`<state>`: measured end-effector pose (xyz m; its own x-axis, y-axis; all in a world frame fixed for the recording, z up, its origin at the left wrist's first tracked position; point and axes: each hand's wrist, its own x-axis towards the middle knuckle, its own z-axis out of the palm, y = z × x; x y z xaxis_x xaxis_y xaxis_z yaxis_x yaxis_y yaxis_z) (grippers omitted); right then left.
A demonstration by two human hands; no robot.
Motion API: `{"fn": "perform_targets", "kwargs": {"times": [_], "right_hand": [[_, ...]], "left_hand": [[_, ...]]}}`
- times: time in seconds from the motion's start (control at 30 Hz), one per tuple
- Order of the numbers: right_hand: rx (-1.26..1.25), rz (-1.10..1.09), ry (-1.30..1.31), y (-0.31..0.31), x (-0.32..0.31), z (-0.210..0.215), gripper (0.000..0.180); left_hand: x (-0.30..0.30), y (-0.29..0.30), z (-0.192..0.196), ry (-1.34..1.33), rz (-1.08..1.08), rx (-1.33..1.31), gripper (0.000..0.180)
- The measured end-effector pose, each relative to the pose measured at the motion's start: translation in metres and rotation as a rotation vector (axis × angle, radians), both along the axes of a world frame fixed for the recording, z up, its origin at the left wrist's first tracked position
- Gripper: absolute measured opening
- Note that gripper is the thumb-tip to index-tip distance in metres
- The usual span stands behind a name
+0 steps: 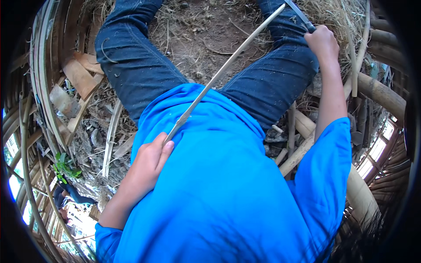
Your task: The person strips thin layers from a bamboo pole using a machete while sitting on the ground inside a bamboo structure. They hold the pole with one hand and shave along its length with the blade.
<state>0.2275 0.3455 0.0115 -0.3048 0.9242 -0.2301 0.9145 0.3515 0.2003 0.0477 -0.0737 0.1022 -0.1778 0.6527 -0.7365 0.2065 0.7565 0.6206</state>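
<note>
I sit on the ground in a blue shirt and dark jeans. My left hand (pixel 151 160) rests against my belly and grips the near end of a long thin bamboo strip (pixel 223 68). The strip runs diagonally up to the right, between my knees. My right hand (pixel 322 41), over my right knee, is closed on the handle of a dark knife (pixel 299 14). The blade meets the strip near its far end at the top of the picture.
Bare earth with dry grass and shavings (pixel 206 39) lies between my legs. Thick bamboo poles (pixel 377 90) lie at the right. Flat bamboo slats and curved strips (pixel 81 79) are piled at the left. Another person (pixel 70 195) is at the lower left.
</note>
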Motion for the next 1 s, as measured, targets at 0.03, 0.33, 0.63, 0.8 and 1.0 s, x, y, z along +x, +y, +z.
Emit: {"fn": "perform_targets", "kwargs": {"times": [0.03, 0.33, 0.63, 0.8, 1.0], "right_hand": [[0.009, -0.005, -0.036, 0.003, -0.005, 0.001, 0.037], [0.134, -0.138, 0.11, 0.079, 0.111, 0.005, 0.041], [-0.469, 0.113, 0.78, -0.162, -0.014, 0.011, 0.015], [-0.774, 0.24, 0.743, -0.239, -0.039, 0.007, 0.014], [-0.721, 0.369, 0.542, -0.229, -0.044, 0.003, 0.013]], "left_hand": [[-0.002, 0.002, 0.001, -0.012, 0.002, 0.016, 0.025], [-0.019, -0.059, -0.004, -0.046, 0.078, -0.02, 0.025], [-0.025, -0.011, -0.018, -0.166, 0.113, -0.022, 0.029], [-0.032, -0.005, -0.024, -0.267, 0.107, -0.08, 0.038], [-0.024, 0.004, -0.03, -0.212, 0.1, 0.052, 0.027]]}}
